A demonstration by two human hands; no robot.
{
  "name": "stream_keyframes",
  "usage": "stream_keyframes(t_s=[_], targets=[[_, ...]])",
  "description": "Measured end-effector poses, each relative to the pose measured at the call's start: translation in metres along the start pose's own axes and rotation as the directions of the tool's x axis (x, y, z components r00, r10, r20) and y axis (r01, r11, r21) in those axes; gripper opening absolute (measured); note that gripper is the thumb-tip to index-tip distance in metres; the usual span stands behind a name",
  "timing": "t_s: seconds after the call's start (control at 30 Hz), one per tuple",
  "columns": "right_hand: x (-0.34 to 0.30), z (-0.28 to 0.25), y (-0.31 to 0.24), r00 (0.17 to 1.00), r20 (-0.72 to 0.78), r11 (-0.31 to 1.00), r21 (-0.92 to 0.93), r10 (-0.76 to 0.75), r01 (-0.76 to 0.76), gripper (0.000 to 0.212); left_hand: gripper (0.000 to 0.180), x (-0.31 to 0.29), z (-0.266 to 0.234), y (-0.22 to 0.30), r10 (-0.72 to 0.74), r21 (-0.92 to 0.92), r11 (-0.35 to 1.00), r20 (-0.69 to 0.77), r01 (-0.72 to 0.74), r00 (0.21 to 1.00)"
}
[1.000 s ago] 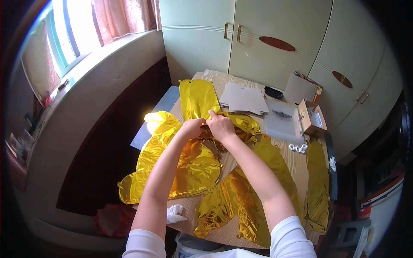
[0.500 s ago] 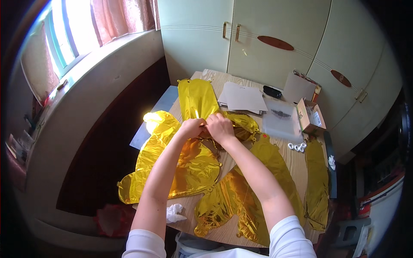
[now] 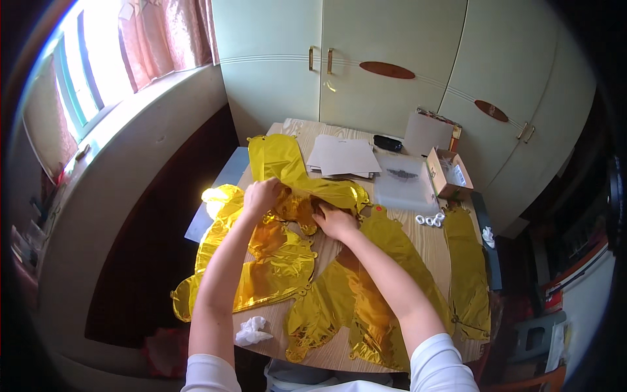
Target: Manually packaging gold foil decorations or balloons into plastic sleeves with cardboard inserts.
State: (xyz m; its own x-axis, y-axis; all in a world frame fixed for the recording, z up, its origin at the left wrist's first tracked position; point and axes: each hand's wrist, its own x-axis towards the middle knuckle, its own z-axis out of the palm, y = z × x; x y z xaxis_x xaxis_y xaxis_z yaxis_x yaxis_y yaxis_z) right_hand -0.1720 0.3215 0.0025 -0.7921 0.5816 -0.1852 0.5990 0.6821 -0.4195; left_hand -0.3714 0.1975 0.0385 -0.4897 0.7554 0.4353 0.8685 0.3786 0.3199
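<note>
Flat, uninflated gold foil balloons cover much of the table. One creased foil balloon (image 3: 294,204) lies between my hands, amber and wrinkled in the middle. My left hand (image 3: 262,196) is closed on its left part in a fist. Lower and to the right, my right hand (image 3: 336,221) has thumb and fingers at the foil's near edge, with the fingertips partly hidden. A gold strip (image 3: 275,157) of foil reaches away behind my left hand. Another foil balloon (image 3: 277,261) lies beneath my left forearm, and a large one (image 3: 392,255) stretches under my right forearm.
Papers (image 3: 344,157), a black case (image 3: 388,142), a clear plastic sheet (image 3: 398,186) and an open carton (image 3: 450,173) stand toward the back. White rolls (image 3: 429,220) sit near a gold strip (image 3: 467,268) at right. Crumpled tissue (image 3: 253,331) lies at the front edge.
My hands, close together before, have moved apart, the left going left and the right lower. The foil between them is spread wider. The view has shifted slightly right and up.
</note>
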Motion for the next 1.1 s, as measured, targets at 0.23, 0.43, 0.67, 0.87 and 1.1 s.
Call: stream_keyframes(t_s=[0.23, 0.43, 0.67, 0.87, 1.1], targets=[[0.002, 0.006, 0.019, 0.992, -0.105, 0.972, -0.232, -0.063, 0.038, 0.068, 0.015, 0.026, -0.030, 0.002, 0.117, 0.033, 0.993, -0.275, -0.112, 0.954], [-0.004, 0.001, 0.017, 0.992, -0.108, 0.959, -0.281, -0.062, 0.030, 0.067, 0.018, 0.062, -0.086, 0.009, -0.006, -0.140, 0.986, -0.578, -0.092, 0.816], [-0.007, -0.001, 0.018, 0.991, -0.122, 0.966, -0.257, -0.046, 0.013, 0.066, 0.015, 0.089, -0.147, 0.029, -0.001, -0.178, 0.965, -0.740, -0.194, 0.673], [-0.007, -0.002, 0.009, 0.993, -0.116, 0.973, -0.232, -0.039, 0.011, 0.068, 0.013, 0.085, -0.199, 0.047, 0.146, -0.006, 0.975, -0.735, -0.222, 0.662], [-0.027, 0.008, 0.010, 0.846, -0.457, 0.883, 0.227, -0.275, 0.410, 0.102, 0.011, 0.027, -0.192, 0.130, 0.495, 0.276, 0.869, -0.468, -0.411, 0.732]])
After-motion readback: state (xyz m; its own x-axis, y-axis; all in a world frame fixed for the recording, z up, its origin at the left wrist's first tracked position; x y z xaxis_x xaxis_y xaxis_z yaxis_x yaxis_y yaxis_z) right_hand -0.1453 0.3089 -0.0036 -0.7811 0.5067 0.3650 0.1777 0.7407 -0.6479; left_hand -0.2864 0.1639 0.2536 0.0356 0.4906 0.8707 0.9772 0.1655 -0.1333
